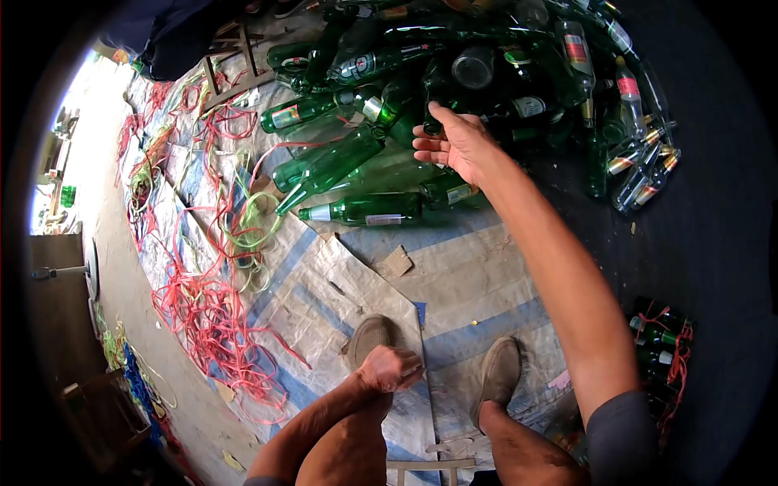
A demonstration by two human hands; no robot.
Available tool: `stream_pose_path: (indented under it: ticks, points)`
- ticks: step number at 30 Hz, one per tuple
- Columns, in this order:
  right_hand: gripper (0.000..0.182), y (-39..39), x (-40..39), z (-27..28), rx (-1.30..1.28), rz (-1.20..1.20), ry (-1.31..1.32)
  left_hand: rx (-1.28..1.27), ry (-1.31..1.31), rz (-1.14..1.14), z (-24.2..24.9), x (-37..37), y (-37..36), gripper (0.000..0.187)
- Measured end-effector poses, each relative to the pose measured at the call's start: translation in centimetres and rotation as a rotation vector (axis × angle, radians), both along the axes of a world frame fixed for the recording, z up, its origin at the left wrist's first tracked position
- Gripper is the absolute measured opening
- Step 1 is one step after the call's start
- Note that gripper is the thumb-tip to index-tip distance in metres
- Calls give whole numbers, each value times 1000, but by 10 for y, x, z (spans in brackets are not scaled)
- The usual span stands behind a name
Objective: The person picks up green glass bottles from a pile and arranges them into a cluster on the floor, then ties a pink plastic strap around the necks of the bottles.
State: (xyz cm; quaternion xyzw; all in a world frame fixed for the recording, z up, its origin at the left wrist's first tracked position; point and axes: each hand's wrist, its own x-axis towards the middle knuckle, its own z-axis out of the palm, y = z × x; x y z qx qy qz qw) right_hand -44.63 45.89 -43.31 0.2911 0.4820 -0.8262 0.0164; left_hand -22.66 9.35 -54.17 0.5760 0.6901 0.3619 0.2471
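- Outdoors, a worn woven tarp (454,275) with blue stripes covers the ground, and bright sunlight washes out the upper left of the frame.
- A heap of green glass bottles (454,65) fills the upper middle and upper right, most lying on their sides, some with red-and-white labels.
- The right hand (458,142) reaches forward to the near edge of the heap, palm turned up, fingers (431,144) spread apart and closed on nothing; it hovers just above the closest bottles.
- One green bottle (365,211) lies alone at the front of the heap, below and left of that hand, neck pointing left.
- The left hand (389,368) rests low in the frame on the person's knee, fingers curled together into a loose fist; nothing shows in it.
- Two shoes (369,336) stand on the tarp at the bottom middle.
- Tangles of red and yellow-green strapping (211,308) sprawl over the left side of the tarp.
- A tied bundle of bottles (660,332) sits at the lower right.
- Likely risks: pulling one bottle from the loose heap could set others rolling or knocking together and breaking, and any broken glass would cut a bare hand; the strapping could snag a foot.
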Motion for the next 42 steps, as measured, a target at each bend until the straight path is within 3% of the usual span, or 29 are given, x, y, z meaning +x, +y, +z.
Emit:
stream_pose_path:
  ticks: [14,23,42]
  points:
    - [33,-18,2,14,11,-146,64,2,8,8,-1,0,0,25]
    - [35,-24,12,20,26,-214,110,-8,28,-13,-5,2,-3,21]
    - [31,-46,78,46,21,-131,121,-11,73,-24,-10,6,-7,21]
